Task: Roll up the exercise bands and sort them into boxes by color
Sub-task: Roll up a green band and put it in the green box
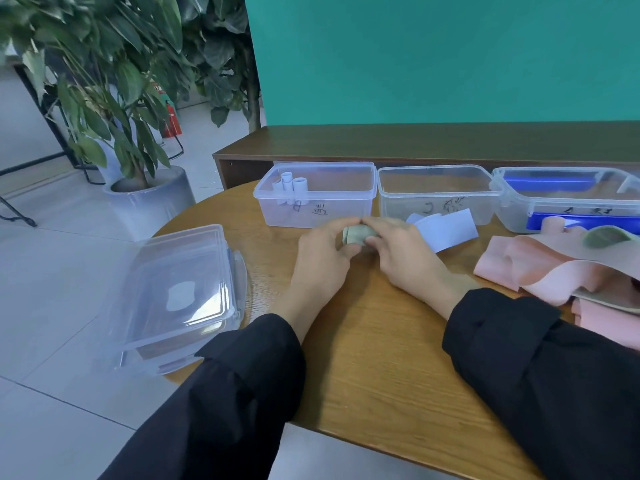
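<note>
Hands: left hand (322, 252) and right hand (401, 251) meet at the middle of the round wooden table (363, 358), together pinching a small green roll (356, 234).
Boxes: three clear boxes in a row behind the hands. The left box (315, 194) holds pale rolls (291, 184); the middle box (438, 192) looks empty; the right box (568, 199) shows something blue.
Loose bands: pale blue band (445, 228) just beside the right hand; pink bands (540, 265) heaped at the right.
Lids: clear stacked lids (180, 292) at the table's left edge.
Sleeves: black.
</note>
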Demonstrator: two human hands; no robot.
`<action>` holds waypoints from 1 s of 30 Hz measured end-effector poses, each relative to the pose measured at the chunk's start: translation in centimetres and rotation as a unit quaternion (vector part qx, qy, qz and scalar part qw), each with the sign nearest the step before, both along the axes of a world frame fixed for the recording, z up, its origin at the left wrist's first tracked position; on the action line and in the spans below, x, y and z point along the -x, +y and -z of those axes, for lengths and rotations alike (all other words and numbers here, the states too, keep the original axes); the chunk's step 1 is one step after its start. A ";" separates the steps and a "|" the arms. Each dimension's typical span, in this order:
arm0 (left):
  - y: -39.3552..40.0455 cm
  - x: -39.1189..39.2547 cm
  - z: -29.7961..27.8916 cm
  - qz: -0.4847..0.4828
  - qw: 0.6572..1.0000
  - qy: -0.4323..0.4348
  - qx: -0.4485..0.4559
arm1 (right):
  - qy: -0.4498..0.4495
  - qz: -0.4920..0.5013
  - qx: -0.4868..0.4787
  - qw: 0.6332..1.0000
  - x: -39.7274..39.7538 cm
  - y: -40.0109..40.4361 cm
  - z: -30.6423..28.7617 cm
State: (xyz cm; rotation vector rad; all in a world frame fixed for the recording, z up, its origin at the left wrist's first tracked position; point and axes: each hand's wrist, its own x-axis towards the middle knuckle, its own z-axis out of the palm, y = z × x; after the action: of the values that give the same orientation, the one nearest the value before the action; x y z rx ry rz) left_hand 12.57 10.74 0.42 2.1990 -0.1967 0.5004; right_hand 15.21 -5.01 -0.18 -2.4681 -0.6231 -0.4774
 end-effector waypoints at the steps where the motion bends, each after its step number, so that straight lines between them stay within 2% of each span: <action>1: 0.0 0.1 -0.1 0.003 1.000 0.014 0.016 | 0.006 -0.002 -0.003 1.000 0.5 -0.2 0.1; 6: -0.4 1.4 0.0 0.087 0.990 0.051 0.101 | 0.049 -0.003 -0.051 0.997 3.3 -2.3 -0.3; 9: -1.1 2.8 -0.2 0.131 0.974 0.080 0.165 | 0.089 0.004 -0.129 0.988 5.5 -4.0 -1.1; 12: -2.1 4.6 -0.8 0.162 0.944 0.109 0.267 | 0.118 -0.005 -0.250 0.961 8.0 -5.4 -2.2; 17: -4.0 8.0 -2.7 0.201 0.891 0.124 0.388 | 0.103 -0.024 -0.350 0.931 12.3 -6.6 -5.0; 30: -9.4 12.0 -9.6 0.335 0.819 0.141 0.444 | 0.068 -0.038 -0.409 0.909 18.4 -11.9 -13.6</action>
State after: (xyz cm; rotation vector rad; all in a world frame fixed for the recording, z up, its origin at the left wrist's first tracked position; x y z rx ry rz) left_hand 0.53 1.29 10.04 1.1367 -0.4488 -0.1449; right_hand -3.14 -16.95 13.44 -1.6520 -0.3515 -0.4178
